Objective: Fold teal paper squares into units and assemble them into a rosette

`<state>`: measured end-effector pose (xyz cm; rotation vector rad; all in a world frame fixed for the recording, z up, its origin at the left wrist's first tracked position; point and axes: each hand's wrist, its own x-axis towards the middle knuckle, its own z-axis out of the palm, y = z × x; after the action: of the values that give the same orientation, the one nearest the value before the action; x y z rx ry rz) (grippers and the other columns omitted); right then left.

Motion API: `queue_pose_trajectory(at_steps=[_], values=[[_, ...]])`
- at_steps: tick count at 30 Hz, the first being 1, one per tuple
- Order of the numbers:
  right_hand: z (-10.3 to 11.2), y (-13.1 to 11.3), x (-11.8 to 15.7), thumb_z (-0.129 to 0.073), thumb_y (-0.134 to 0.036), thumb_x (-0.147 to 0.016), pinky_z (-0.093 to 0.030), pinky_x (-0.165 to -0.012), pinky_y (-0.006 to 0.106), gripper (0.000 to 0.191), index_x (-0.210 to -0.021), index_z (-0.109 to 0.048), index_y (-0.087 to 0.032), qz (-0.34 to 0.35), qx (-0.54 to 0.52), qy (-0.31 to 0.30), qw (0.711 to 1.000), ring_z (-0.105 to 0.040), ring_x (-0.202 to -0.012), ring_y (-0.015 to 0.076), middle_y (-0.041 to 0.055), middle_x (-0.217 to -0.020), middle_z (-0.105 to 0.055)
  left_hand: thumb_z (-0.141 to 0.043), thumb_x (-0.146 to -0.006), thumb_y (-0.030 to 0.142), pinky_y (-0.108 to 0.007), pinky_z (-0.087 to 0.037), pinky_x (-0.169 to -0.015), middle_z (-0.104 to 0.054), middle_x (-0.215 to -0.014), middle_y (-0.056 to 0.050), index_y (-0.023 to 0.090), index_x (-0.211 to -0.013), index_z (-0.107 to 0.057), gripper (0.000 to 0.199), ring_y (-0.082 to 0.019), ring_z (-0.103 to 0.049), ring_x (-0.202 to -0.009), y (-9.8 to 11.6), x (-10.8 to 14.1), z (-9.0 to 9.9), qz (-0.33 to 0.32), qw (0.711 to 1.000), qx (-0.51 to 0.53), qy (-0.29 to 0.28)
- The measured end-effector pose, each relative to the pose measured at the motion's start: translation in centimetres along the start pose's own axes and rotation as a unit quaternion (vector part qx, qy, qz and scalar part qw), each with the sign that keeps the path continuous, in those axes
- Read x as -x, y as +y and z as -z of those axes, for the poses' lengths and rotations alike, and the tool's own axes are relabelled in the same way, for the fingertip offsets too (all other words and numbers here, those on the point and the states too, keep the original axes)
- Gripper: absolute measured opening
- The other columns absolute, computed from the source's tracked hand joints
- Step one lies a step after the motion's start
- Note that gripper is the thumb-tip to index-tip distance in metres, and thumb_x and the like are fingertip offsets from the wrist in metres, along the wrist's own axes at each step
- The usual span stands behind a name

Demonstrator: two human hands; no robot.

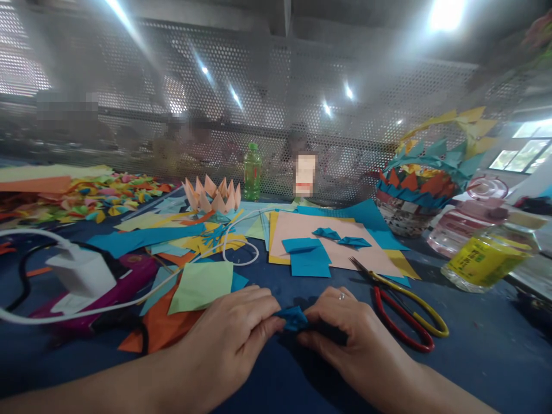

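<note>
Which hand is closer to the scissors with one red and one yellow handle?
The right hand: it is just left of the scissors. The left hand is farther left, beyond the folded blue paper.

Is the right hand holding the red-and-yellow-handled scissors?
No, the right hand pinches folded blue paper; the scissors lie on the blue table.

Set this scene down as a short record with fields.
Left hand: fingers on one end of a folded blue piece
Right hand: fingers at its other end; ring worn
Surface: dark blue table
Beyond the hands: pink sheet bearing blue squares and two blue folds
Right side: scissors, yellow-labelled bottle, paper-trimmed basket
Left side: green square, white charger
Farther back: spiky peach ring, green bottle
</note>
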<state>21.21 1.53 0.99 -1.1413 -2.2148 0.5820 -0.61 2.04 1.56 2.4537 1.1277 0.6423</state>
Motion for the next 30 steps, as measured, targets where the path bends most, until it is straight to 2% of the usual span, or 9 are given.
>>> queue_pose_trajectory(at_steps=[10, 14, 20, 26, 30], values=[[0.35, -0.66, 0.24, -0.065, -0.015, -0.085, -0.039, -0.073, 0.030, 0.010, -0.077, -0.066, -0.021, -0.033, -0.025, -0.013, 0.999, -0.058, -0.078, 0.0169, -0.0013, -0.075, -0.065, -0.043, -0.099, 0.021, -0.029, -0.038, -0.069, -0.059, -0.080, 0.000, 0.020, -0.082, -0.056, 0.022, -0.017, -0.055, -0.076, 0.18, 0.14, -0.10, 0.002, 1.000, 0.022, -0.010], [0.19, -0.90, 0.09, -0.067, -0.015, -0.083, -0.039, -0.073, 0.029, 0.010, -0.076, -0.065, -0.020, -0.015, -0.039, -0.003, 0.999, -0.057, -0.077, 0.0159, -0.0013, -0.076, -0.064, -0.044, -0.098, 0.020, -0.027, -0.037, -0.066, -0.056, -0.076, 0.002, 0.020, -0.079, -0.052, 0.021, -0.015, -0.053, -0.073, 0.24, 0.26, -0.25, -0.028, 0.999, 0.029, 0.000], [-0.13, -0.87, 0.18, -0.067, -0.018, -0.087, -0.037, -0.068, 0.028, 0.016, -0.071, -0.063, -0.018, -0.002, -0.044, -0.020, 0.999, -0.052, -0.073, 0.0146, -0.0021, -0.070, -0.060, -0.047, -0.098, 0.021, -0.026, -0.037, -0.069, -0.057, -0.079, 0.003, 0.021, -0.083, -0.054, 0.016, -0.014, -0.054, -0.075, 0.18, 0.59, -0.67, -0.051, 0.998, 0.022, 0.011], [0.05, -0.71, 0.26, -0.069, -0.020, -0.087, -0.034, -0.065, 0.027, 0.021, -0.067, -0.061, -0.018, -0.010, -0.013, -0.019, 1.000, -0.051, -0.071, 0.0143, -0.0026, -0.068, -0.057, -0.059, -0.094, 0.031, -0.026, -0.028, -0.056, -0.048, -0.060, 0.004, 0.018, -0.062, -0.044, 0.037, -0.013, -0.046, -0.059, 0.02, 0.30, -0.37, -0.012, 1.000, -0.010, 0.016], [0.09, -0.52, 0.09, -0.069, -0.025, -0.088, -0.033, -0.065, 0.028, 0.027, -0.065, -0.058, -0.018, -0.006, 0.008, -0.015, 1.000, -0.050, -0.069, 0.0148, -0.0028, -0.065, -0.055, -0.056, -0.096, 0.032, -0.027, -0.027, -0.056, -0.047, -0.057, 0.004, 0.018, -0.059, -0.042, 0.042, -0.013, -0.046, -0.058, -0.01, 0.06, -0.16, -0.036, 0.999, -0.023, 0.021]])
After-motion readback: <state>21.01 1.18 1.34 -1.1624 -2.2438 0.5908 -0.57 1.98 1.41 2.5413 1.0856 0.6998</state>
